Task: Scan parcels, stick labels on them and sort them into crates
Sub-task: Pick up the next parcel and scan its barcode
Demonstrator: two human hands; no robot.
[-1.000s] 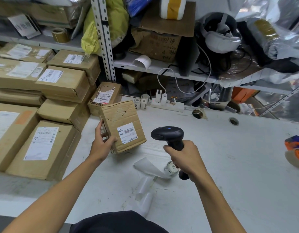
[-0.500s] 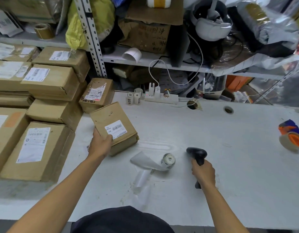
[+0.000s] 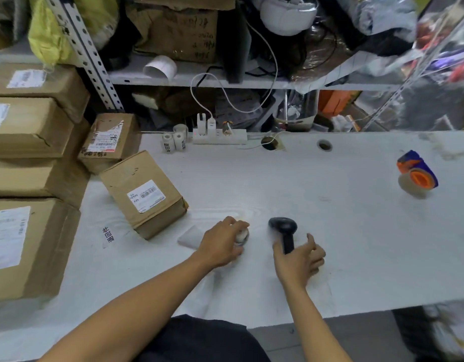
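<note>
Scan looks done imo, we're at the label step now. Left hand point(image 3: 223, 244) is curled over the label roll point(image 3: 242, 235), fingers wrapped round it, w/ a loose strip of white backing paper point(image 3: 190, 234) sticking out to the left of it. Right hand point(image 3: 300, 259) sits at the scanner point(image 3: 284, 229) handle w/ fingers spread and thumb up, not gripping it afaict; the scanner lies on the white table point(image 3: 343, 218).

The parcel point(image 3: 144, 193) sits just left of the roll, apart from both hands, tilted a bit w/ one edge leaning on the small box point(image 3: 109, 141) behind it. Its barcode sticker faces up. More boxes are stacked on the left.

Next move prob needs the right hand to come over and peel one label off while the left steadies the roll, then press it flat on the parcel top. No crates in view, so can't tell where it gets sorted.
</note>
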